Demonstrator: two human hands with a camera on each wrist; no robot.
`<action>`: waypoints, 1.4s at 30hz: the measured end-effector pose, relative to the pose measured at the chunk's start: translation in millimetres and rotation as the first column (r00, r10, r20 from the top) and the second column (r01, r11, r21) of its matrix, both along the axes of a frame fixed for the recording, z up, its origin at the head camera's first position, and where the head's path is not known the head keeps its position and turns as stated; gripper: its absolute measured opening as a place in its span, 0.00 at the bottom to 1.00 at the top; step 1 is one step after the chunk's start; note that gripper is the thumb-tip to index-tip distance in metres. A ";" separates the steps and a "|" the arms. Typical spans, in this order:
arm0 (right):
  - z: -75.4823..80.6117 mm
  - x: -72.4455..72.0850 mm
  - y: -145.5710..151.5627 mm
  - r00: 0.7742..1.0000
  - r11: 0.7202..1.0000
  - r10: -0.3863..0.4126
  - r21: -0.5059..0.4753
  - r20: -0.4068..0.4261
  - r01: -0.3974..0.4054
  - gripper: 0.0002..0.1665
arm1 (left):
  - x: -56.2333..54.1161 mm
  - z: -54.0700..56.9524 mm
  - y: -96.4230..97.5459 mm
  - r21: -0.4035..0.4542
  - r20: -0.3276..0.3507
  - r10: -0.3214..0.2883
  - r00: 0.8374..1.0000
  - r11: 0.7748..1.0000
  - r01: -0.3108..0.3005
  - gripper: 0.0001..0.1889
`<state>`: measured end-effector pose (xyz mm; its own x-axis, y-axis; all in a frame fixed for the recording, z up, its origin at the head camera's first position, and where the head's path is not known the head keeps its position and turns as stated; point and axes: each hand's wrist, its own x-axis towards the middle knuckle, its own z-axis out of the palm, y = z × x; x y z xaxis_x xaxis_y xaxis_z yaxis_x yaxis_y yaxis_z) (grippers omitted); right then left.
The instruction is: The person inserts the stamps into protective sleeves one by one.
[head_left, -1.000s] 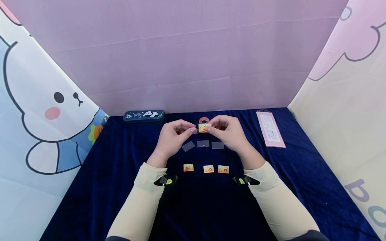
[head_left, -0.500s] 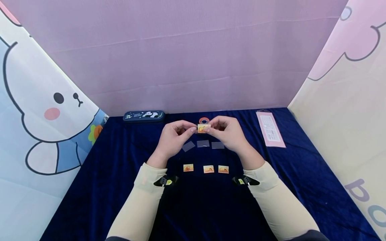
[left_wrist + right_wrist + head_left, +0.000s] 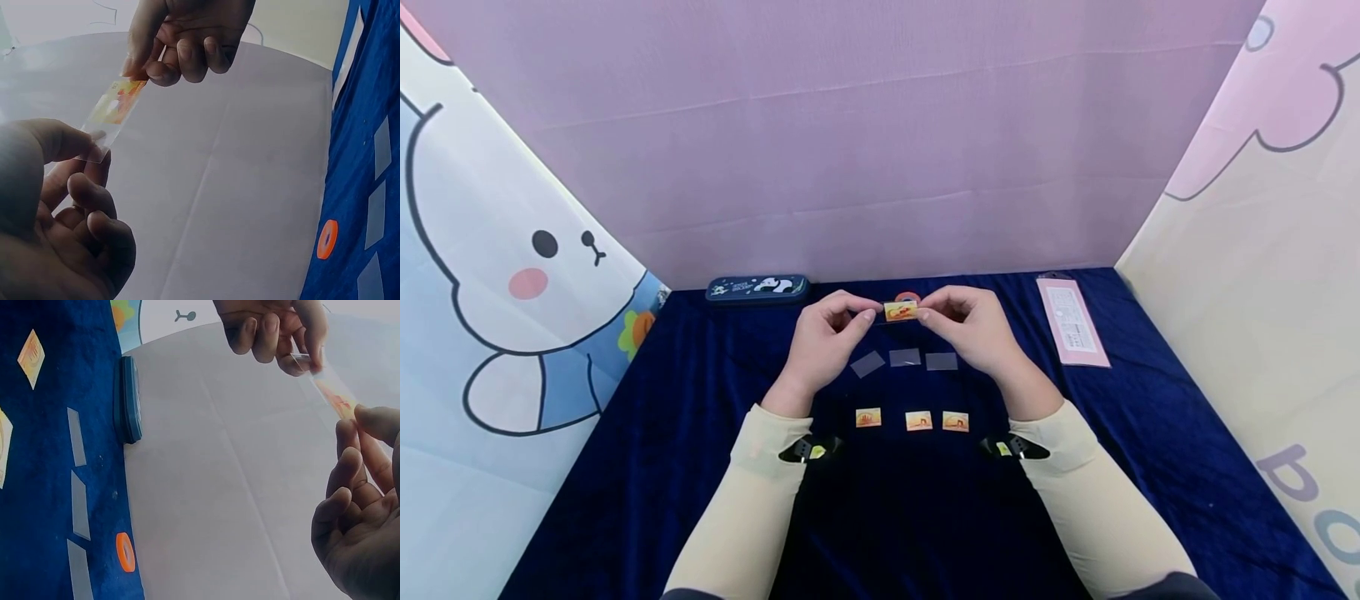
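Observation:
Between thumb and fingers, my left hand (image 3: 823, 346) pinches one end of a small clear plastic sleeve (image 3: 109, 134). A small yellow-orange picture card (image 3: 900, 312) overlaps the sleeve's other end, raised above the cloth. My right hand (image 3: 973, 333) pinches the card's right end by its edge. Both wrist views show the card lying along the clear plastic, with a transparent stretch left over at the left fingers; how deep it sits inside I cannot tell. Below the hands lie three clear sleeves (image 3: 905, 357), and nearer still, three similar picture cards (image 3: 918, 421).
A roll of orange tape (image 3: 907, 296) lies just behind the held card. The dark blue panda pencil case (image 3: 757, 288) stands at the back left. To the right is a pink flat package (image 3: 1072, 322). Blue velvet cloth (image 3: 647, 483) covers the table, with fabric walls around.
Both hands have raised the card and sleeve slightly and shifted them a little left. My right thumb has slid off the card's face to its right edge, so more of the picture shows.

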<state>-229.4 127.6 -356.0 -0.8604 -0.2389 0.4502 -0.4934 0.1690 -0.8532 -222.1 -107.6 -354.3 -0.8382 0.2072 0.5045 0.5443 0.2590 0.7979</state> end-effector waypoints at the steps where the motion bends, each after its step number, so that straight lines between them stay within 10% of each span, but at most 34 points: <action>1: 0.4 0.3 0.3 1.000 1.000 0.000 0.001 -0.001 0.000 0.03 | -2.0 -2.3 -0.6 0.001 0.003 -0.003 1.000 1.000 0.003 0.07; 12: 1.5 1.3 0.5 1.000 0.999 -0.025 0.028 -0.005 0.025 0.04 | -22.9 -27.6 -7.6 0.003 0.035 0.000 0.999 1.000 0.000 0.09; 32: -27.5 -20.7 7.0 0.999 0.999 0.032 0.002 -0.013 -0.032 0.05 | -22.7 -25.8 -4.4 -0.002 0.072 0.030 0.997 1.000 -0.030 0.06; 42: -26.6 -19.9 5.8 0.999 0.999 0.042 0.018 -0.004 -0.041 0.05 | -2.4 -1.6 1.7 0.004 0.089 0.013 0.996 1.000 -0.014 0.05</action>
<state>-249.3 133.4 -382.6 -0.8478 -0.2823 0.4490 -0.5036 0.1633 -0.8483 -224.5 -105.9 -355.9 -0.8826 0.1936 0.4285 0.4674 0.2623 0.8442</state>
